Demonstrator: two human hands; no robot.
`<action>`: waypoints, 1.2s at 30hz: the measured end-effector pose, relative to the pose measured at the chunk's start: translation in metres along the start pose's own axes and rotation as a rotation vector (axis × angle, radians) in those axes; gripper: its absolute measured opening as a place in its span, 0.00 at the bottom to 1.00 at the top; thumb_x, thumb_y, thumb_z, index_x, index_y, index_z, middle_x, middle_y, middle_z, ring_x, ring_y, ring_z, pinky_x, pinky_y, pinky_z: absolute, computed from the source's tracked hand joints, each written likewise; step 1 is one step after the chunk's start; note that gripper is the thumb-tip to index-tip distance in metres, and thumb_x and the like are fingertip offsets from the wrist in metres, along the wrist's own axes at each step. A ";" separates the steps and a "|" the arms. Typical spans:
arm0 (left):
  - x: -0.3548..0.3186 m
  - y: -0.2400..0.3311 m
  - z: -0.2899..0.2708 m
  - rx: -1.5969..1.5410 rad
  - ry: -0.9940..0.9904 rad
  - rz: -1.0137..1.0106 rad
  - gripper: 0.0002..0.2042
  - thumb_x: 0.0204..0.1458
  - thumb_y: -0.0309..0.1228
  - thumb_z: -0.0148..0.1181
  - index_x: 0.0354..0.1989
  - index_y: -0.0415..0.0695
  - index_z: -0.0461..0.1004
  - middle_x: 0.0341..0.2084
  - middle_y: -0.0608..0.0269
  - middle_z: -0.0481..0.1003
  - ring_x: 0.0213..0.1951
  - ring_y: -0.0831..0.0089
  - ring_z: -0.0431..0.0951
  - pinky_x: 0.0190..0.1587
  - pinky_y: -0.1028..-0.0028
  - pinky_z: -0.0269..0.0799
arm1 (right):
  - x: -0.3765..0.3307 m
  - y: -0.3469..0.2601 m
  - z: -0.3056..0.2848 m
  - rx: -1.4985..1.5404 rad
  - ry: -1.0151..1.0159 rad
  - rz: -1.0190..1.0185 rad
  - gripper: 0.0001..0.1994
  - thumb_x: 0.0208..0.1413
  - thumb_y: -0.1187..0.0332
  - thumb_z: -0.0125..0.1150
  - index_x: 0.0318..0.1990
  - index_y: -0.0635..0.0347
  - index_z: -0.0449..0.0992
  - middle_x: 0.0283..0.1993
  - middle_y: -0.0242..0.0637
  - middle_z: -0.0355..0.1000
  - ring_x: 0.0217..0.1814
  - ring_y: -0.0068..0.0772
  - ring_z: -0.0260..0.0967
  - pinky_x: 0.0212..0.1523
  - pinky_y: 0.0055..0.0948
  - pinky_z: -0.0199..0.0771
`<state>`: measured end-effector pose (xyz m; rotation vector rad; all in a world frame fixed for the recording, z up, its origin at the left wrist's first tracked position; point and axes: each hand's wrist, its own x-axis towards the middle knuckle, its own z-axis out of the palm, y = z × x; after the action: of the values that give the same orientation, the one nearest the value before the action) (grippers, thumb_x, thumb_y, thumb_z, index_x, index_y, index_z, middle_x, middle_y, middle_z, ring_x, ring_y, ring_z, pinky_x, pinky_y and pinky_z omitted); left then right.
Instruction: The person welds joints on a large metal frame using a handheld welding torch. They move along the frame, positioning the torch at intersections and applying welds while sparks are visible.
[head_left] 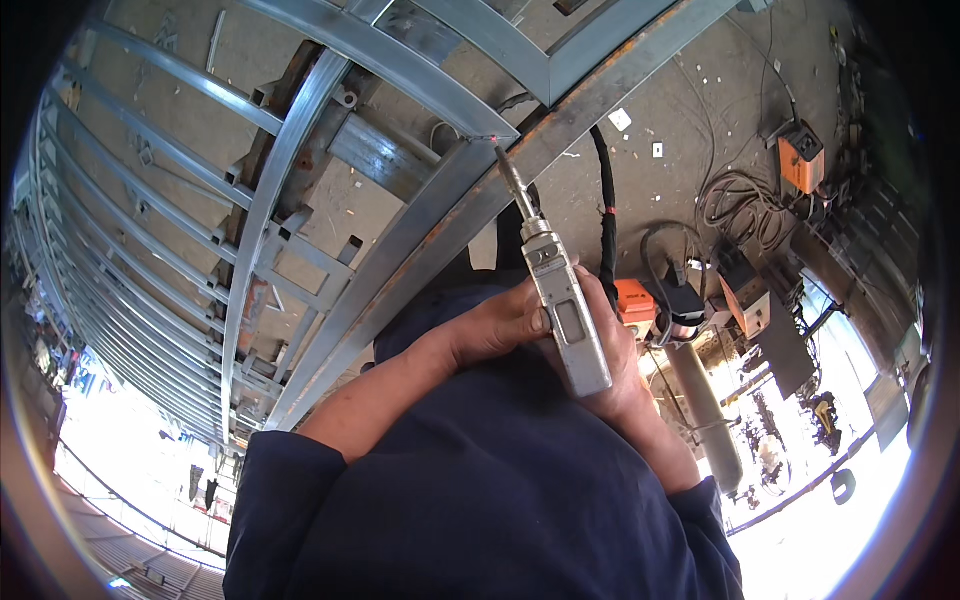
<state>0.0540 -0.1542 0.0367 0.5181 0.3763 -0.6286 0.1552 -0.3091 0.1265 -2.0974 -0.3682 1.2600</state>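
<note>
A silver-grey handheld welding gun lies in front of my body, its narrow nozzle pointing up and slightly left. Wrapped round its left side is my left hand, the thumb pressed against the casing. My right hand grips it from the right and from beneath; the casing hides most of those fingers. Close to a corner joint of the grey steel tube frame sits the nozzle's tip. A small red glow shows on the joint by the tip; whether they touch I cannot tell.
A long rust-edged steel beam runs diagonally beneath the frame. Many curved metal bars fill the left. A black cable hangs right of the gun. Orange machines and coiled cables stand on the floor to the right, near a grey cylinder.
</note>
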 end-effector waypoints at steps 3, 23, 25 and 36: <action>0.001 0.000 -0.001 -0.009 0.000 -0.009 0.65 0.47 0.74 0.64 0.80 0.39 0.41 0.76 0.51 0.53 0.79 0.60 0.49 0.79 0.63 0.45 | 0.000 0.000 0.002 0.004 0.028 -0.023 0.39 0.56 0.63 0.75 0.72 0.58 0.61 0.55 0.48 0.79 0.56 0.54 0.81 0.51 0.42 0.82; 0.000 0.013 0.008 -0.119 -0.013 -0.066 0.64 0.41 0.76 0.67 0.78 0.42 0.47 0.70 0.54 0.61 0.73 0.65 0.59 0.74 0.64 0.58 | -0.001 0.002 0.007 0.000 0.078 -0.053 0.42 0.53 0.65 0.78 0.73 0.61 0.60 0.56 0.53 0.78 0.56 0.55 0.80 0.51 0.42 0.82; -0.001 0.005 0.005 -0.088 -0.006 -0.051 0.62 0.45 0.74 0.66 0.78 0.41 0.48 0.70 0.53 0.61 0.74 0.64 0.58 0.74 0.64 0.57 | -0.002 0.005 0.006 0.041 0.068 -0.054 0.41 0.54 0.64 0.77 0.72 0.61 0.61 0.56 0.54 0.78 0.56 0.56 0.80 0.50 0.42 0.83; 0.026 0.013 0.009 0.005 -0.090 -0.017 0.47 0.65 0.62 0.53 0.82 0.48 0.39 0.75 0.56 0.56 0.77 0.62 0.53 0.76 0.58 0.52 | 0.004 -0.001 -0.014 0.073 0.223 -0.146 0.39 0.59 0.70 0.70 0.75 0.65 0.56 0.58 0.50 0.77 0.58 0.48 0.80 0.56 0.38 0.79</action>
<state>0.0830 -0.1622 0.0362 0.4900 0.2947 -0.6671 0.1696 -0.3116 0.1286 -2.0823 -0.3631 0.9315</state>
